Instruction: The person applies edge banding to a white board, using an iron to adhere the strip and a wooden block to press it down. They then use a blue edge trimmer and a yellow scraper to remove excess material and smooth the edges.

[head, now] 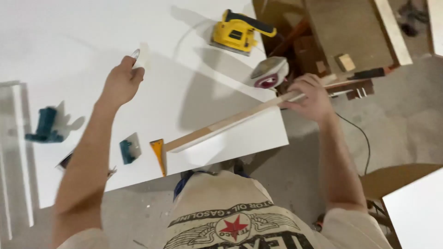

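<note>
My right hand [311, 97] grips a long thin wooden strip [230, 122] near its far end; the strip runs diagonally across the white table [92, 37] toward an orange triangular square [159, 154] at the table's near edge. My left hand [122, 80] is raised over the table and pinches a small pale piece, like a roll of tape [140, 55], between thumb and fingers.
A yellow power sander [240, 32] sits at the table's far side, a grey-and-maroon tool [270, 73] at its right corner. A teal-handled scraper [130, 148] and a teal clamp-like tool [45, 125] lie at left. Wooden boards [350, 32] and a cable [360, 133] are on the floor.
</note>
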